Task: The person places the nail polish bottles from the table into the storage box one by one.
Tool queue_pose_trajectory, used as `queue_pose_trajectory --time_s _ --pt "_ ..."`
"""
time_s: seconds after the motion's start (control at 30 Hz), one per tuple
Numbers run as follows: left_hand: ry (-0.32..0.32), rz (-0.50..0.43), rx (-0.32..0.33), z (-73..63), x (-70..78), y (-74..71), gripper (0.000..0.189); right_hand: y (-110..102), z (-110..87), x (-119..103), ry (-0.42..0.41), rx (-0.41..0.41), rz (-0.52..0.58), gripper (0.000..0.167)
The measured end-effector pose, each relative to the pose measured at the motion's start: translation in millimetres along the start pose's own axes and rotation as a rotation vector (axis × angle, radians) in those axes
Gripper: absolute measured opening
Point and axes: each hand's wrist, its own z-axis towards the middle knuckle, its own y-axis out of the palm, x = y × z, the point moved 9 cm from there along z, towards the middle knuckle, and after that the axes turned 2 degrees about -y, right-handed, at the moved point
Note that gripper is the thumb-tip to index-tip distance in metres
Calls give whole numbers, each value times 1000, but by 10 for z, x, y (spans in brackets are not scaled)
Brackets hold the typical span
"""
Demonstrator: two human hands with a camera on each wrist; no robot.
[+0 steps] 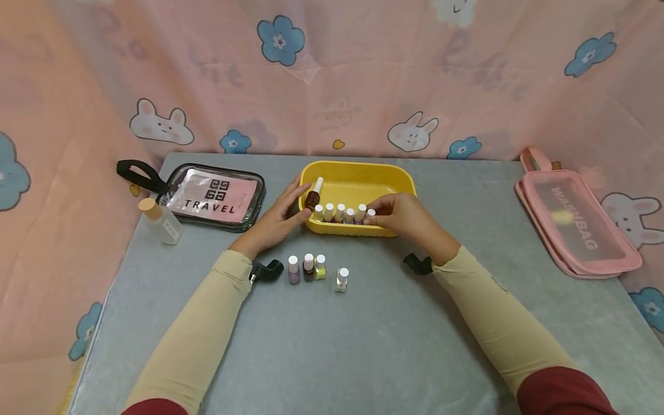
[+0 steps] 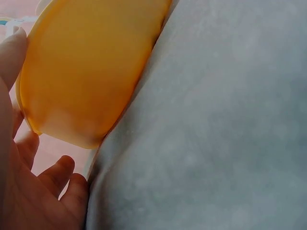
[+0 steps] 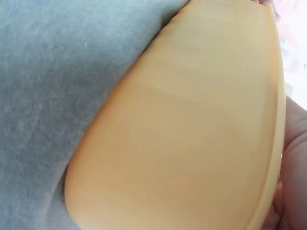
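A yellow tray stands at the back of the table. Along its front wall is a row of several small white-capped nail polish bottles; a dark red one leans in the left corner. My left hand rests against the tray's left end, fingers loosely spread, also visible beside the yellow wall in the left wrist view. My right hand reaches over the front rim and pinches a nail polish bottle at the row's right end. In the right wrist view the tray wall hides most of this hand.
In front of the tray stand purple, dark, yellow and clear nail polish bottles. A clear travel pouch and an orange-capped bottle are at left; a pink wash bag lies at right.
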Motion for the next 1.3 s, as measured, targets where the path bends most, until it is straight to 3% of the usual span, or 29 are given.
queue_pose_trajectory --time_s 0.2,0.43,0.53,0.67,0.77,0.87,1.07,1.3 --pt "17 -5 -5 8 7 -2 81 -134 -120 -77 -32 28 15 48" --pt "9 -13 -4 0 2 -12 76 -267 -515 -395 -97 116 104 42" --pt "7 -16 -3 -2 -11 -13 75 -149 -705 -517 -165 101 113 42" --pt "5 -18 -4 -6 -12 -12 76 163 -900 -631 -294 37 97 47" --pt "3 -20 -3 -8 -11 -10 76 410 -958 -647 -352 -11 76 50" --pt "7 -21 -4 -3 -11 -4 77 571 -960 -620 -369 -25 66 40" --pt "18 -23 -4 16 -12 5 85 658 -972 -603 -416 33 37 15" --pt "7 -24 -4 9 -16 3 89 665 -970 -617 -459 56 -14 14"
